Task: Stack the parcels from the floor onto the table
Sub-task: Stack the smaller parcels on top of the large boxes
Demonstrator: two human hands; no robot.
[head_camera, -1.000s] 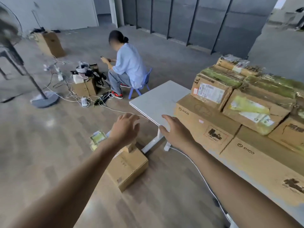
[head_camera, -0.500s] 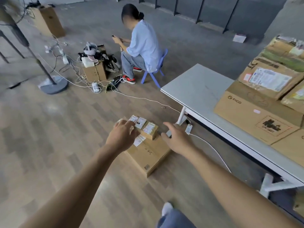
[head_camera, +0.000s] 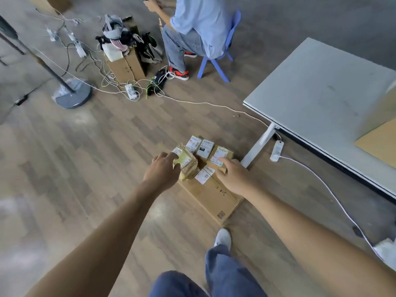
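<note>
On my far left, a round grey fan base (head_camera: 71, 97) stands on the wood floor, with a white power strip (head_camera: 131, 92) among tangled cables near it. Farther back, a person in a pale blue shirt (head_camera: 201, 18) sits on a blue plastic chair (head_camera: 234, 28).

Straight ahead of me, a large flat brown cardboard box (head_camera: 214, 198) lies on the floor with small parcels on its far end. My left hand (head_camera: 162, 172) grips a yellowish tape-wrapped parcel (head_camera: 186, 162), fingers curled over its top. The parcel sits tilted. Just to its right lie two white-labelled packets (head_camera: 204, 148).

My right hand (head_camera: 233, 179) pinches a small brown labelled carton (head_camera: 221, 155), forefinger along the label and thumb against the near side.

On the right stands the white rectangular table (head_camera: 310, 99), with a tan cardboard box (head_camera: 379, 144) on it at the frame edge.
</note>
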